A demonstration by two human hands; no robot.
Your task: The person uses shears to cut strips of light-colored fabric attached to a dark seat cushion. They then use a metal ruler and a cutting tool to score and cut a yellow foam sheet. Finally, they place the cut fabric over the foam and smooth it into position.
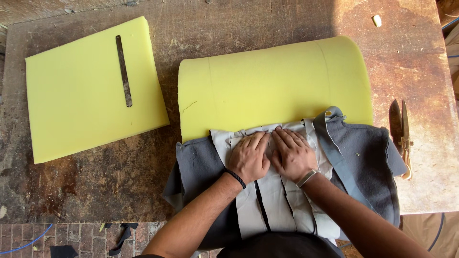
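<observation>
**Inspector:** Both hands lie flat, palms down, side by side and touching at the thumbs. Left hand (248,156) wears a dark band at the wrist; right hand (292,155) wears a pale one. Neither hand is closed on anything; fingers are spread and pressed onto the pale grey cloth strips (272,200).

**Clerk:** Where do those strips lie?

**Inspector:** Directly under the palms. They run in pleats or overlapping bands with their long axis pointing from the person's body away toward the far edge of the bench. Fingertips point along that same axis, near the strips' far ends. The strips rest on a dark grey fleece piece (368,157), which spreads wider to both sides, more of it toward the right.

**Clerk:** And beneath that?

**Inspector:** A curved yellow foam pad (272,81) lies beyond the fingertips, its near edge covered by the fabric. Its long axis runs left to right, across the strips.

**Clerk:** Which hand is nearer?

**Inspector:** Equal over the strips. Right hand is nearer the loose fleece fold and the shears (401,138), which lie on the wooden bench (411,52) well to the right. Left hand is nearer the flat foam sheet (91,91), apart at far left, with a metal strip (124,70) lying on it.
</observation>
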